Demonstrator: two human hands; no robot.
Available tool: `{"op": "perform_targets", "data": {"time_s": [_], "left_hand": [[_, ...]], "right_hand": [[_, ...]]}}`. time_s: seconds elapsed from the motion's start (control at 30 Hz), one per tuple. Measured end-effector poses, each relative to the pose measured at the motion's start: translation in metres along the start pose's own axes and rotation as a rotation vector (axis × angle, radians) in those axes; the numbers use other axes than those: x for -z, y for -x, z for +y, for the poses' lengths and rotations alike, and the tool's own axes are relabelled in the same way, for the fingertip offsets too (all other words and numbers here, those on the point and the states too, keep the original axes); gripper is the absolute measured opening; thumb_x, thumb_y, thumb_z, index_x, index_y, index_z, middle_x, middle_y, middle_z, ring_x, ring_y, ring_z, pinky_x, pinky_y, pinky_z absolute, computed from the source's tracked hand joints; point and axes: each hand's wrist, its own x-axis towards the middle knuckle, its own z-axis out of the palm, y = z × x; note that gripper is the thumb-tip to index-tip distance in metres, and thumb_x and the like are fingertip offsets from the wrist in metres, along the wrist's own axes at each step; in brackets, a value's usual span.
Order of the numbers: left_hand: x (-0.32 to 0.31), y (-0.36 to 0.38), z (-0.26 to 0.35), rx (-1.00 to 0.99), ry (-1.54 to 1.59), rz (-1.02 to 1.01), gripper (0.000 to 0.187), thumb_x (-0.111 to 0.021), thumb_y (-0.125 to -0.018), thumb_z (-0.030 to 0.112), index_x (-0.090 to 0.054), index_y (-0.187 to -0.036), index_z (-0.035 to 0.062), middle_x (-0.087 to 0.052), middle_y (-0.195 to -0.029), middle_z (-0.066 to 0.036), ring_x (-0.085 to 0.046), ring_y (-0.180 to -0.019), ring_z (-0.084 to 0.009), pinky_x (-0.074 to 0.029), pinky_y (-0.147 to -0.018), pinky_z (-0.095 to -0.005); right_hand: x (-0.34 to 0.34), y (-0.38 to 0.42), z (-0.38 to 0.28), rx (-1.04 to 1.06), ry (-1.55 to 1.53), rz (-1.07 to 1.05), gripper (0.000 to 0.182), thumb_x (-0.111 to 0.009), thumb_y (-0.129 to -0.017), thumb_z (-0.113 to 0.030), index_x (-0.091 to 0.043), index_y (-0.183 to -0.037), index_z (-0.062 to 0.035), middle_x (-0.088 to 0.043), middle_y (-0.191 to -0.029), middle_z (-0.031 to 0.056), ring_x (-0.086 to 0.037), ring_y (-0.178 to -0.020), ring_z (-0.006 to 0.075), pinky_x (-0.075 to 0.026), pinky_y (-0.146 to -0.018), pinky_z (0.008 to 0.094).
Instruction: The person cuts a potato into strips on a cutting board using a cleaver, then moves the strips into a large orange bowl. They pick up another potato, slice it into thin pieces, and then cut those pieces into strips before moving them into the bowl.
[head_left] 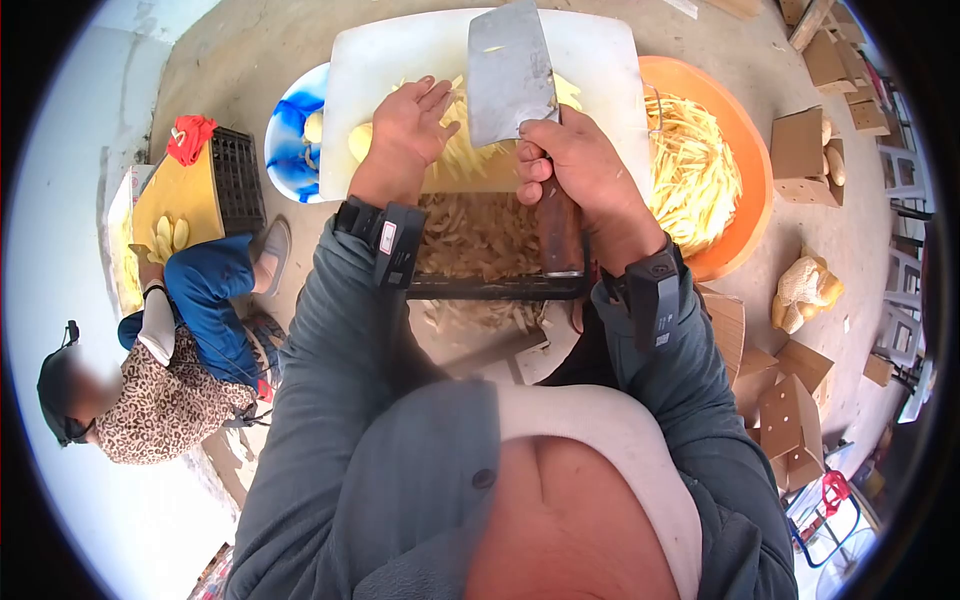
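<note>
My right hand (580,165) is wrapped round the brown handle of a cleaver (510,75), whose broad grey blade points away from me over a white cutting board (400,55). A few pale bits stick to the blade. To its left, my left hand (408,125) holds nothing, its fingers apart, at the near left part of the board. Pale yellow potato strips (462,155) lie heaped between the two hands, partly behind the blade. Beside my left hand, a yellowish peeled potato (360,142) is partly hidden. Below the board's near edge, a dark crate (490,285) holds brownish peelings (475,235).
On the right stands an orange basin (755,170) full of strips; on the left, a blue-and-white basin (290,115) holds potatoes. Cardboard boxes (790,430) and a netted sack (805,290) are on the right floor. A person (170,390) sits at left beside a yellow-topped crate (195,200).
</note>
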Motion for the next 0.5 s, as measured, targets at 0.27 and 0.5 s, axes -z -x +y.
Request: {"op": "perform_targets", "data": {"time_s": [0.27,0.5], "left_hand": [[-0.003,-0.007,0.002,-0.035,0.081,0.016,0.059,-0.033,-0.100,0.025,-0.019,-0.148,-0.0060,-0.028,-0.151,-0.024,-0.029,-0.141,-0.0335,-0.026,-0.114,-0.0438],[-0.010,0.002,0.007,-0.038,0.127,-0.026,0.062,-0.035,-0.101,0.030,-0.020,-0.148,-0.0059,-0.025,-0.153,-0.022,-0.024,-0.143,-0.0310,-0.021,-0.116,-0.0408]], "right_hand": [[-0.006,-0.007,0.009,0.032,0.197,0.015,0.018,-0.049,-0.088,-0.012,-0.050,-0.095,0.0042,-0.054,-0.064,0.0084,-0.055,-0.048,0.0184,-0.048,-0.048,0.0328],[-0.018,-0.004,0.011,-0.013,0.391,0.053,0.020,-0.049,-0.090,-0.012,-0.047,-0.104,0.0018,-0.047,-0.072,0.0023,-0.047,-0.056,0.0099,-0.048,-0.049,0.0295]]}}
